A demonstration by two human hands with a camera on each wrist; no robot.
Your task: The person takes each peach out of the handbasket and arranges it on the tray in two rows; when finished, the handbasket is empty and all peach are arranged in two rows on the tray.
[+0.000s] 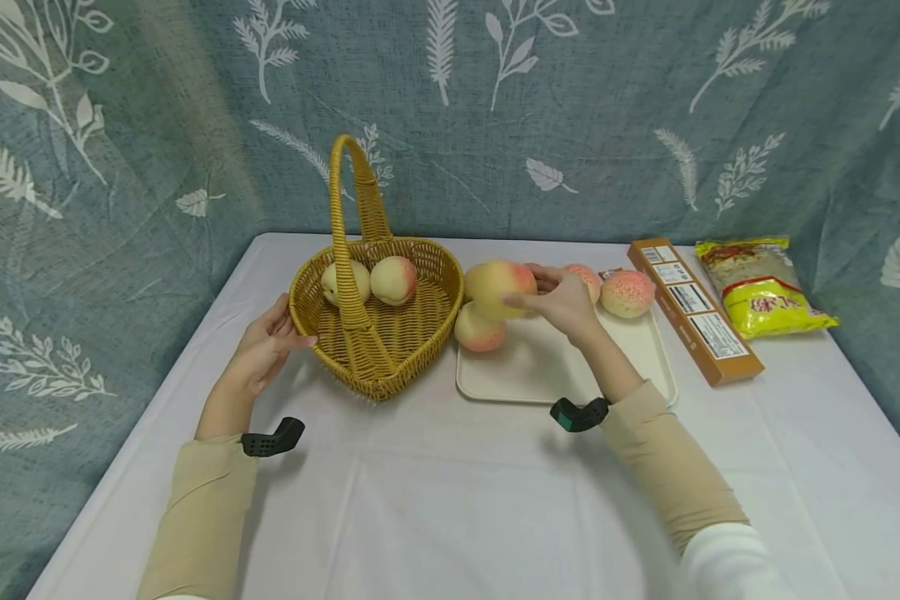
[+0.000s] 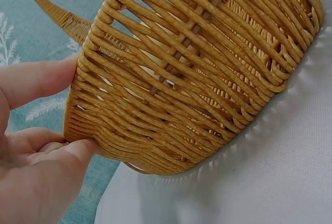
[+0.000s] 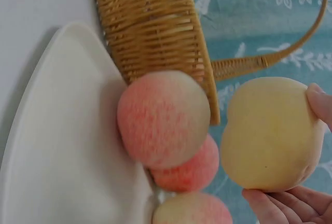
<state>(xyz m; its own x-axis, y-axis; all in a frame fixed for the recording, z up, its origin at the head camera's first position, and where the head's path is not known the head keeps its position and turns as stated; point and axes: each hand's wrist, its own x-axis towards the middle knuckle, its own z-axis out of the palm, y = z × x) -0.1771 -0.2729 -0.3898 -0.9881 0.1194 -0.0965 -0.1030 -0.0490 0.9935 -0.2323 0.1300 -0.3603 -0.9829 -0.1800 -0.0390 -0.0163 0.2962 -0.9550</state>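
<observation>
My right hand (image 1: 570, 304) holds a pale yellow peach (image 1: 502, 289) between thumb and fingers, above the left end of a cream tray (image 1: 540, 367). In the right wrist view that peach (image 3: 272, 133) hangs apart from a pink peach (image 3: 163, 120) by the tray's edge. On the left, my left hand (image 1: 266, 346) grips the side of a woven basket (image 1: 412, 362); in the left wrist view thumb and fingers touch its wicker wall (image 2: 171, 79). Inside the basket lie two peaches, one beside the handle (image 1: 393, 280) and one partly hidden by it (image 1: 332, 283).
More peaches rest at the tray's left end (image 1: 480, 329) and right end (image 1: 627, 293), some partly hidden by my right hand. Right of the tray lie a long brown box (image 1: 693, 312) and a yellow bag (image 1: 768, 292). A blue-green leaf-print curtain (image 1: 465, 167) hangs behind the table.
</observation>
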